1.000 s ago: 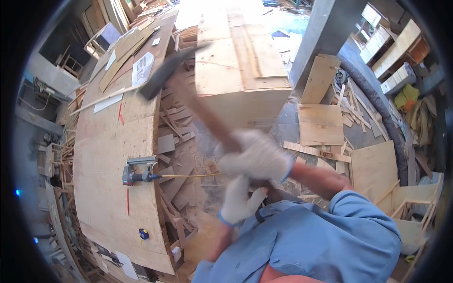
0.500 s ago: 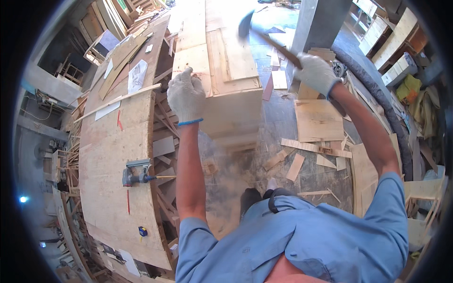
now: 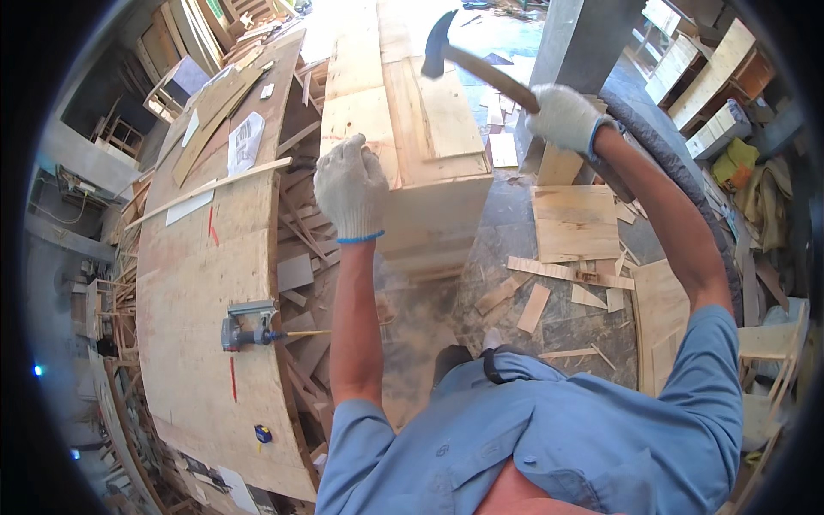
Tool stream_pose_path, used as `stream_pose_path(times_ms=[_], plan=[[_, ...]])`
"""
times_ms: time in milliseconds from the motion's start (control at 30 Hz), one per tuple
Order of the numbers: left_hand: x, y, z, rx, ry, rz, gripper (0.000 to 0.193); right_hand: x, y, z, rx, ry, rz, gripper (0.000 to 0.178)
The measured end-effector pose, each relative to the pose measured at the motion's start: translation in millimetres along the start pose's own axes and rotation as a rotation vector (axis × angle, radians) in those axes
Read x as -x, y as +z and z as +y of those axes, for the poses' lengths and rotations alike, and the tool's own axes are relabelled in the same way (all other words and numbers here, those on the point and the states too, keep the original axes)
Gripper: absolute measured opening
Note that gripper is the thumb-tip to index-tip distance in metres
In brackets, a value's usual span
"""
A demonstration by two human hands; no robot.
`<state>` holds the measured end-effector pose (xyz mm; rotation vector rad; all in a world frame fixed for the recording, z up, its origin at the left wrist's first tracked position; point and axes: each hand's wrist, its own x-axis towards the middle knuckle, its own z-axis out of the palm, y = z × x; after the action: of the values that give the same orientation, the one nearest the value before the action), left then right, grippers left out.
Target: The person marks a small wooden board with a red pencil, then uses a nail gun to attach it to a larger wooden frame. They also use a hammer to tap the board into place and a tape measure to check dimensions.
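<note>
My right hand, in a white knit glove, grips a hammer by its wooden handle. The hammer is raised over the right side of a long plywood box, its dark metal head up and to the left. My left hand, gloved too, is at the near left corner of the box top. Its fingers are curled together; whatever they may hold is hidden. Flat plywood strips and a panel lie along the box top, and reddish marks show beside my left fingertips.
On the left stands a plywood-topped workbench bearing a nail gun, a small blue tape measure and paper sheets. Wood offcuts litter the floor at right. A concrete pillar rises beyond my right hand.
The hammer, blurred before, is now sharp, and it has shifted slightly left and down with my right hand. The box appears a little farther right. My left hand stays at the corner.
</note>
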<state>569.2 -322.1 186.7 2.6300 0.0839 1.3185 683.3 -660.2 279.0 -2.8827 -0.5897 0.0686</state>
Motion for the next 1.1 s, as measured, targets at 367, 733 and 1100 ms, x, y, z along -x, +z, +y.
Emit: stream_pose_path(times_ms=[367, 733, 1100], plan=[[-1, -7, -1, 0.038, 0.029, 0.033, 0.022, -34, -6, -10, 0.066, -0.060, 0.149, 0.028], [2, -11, -7, 0.037, 0.005, 0.015, 0.020, -63, -44, -39, -0.036, 0.018, 0.200, 0.040], [4, -6, -8, 0.067, 0.021, 0.043, 0.021, -82, -22, -79, -0.149, 0.112, -0.065, 0.030]])
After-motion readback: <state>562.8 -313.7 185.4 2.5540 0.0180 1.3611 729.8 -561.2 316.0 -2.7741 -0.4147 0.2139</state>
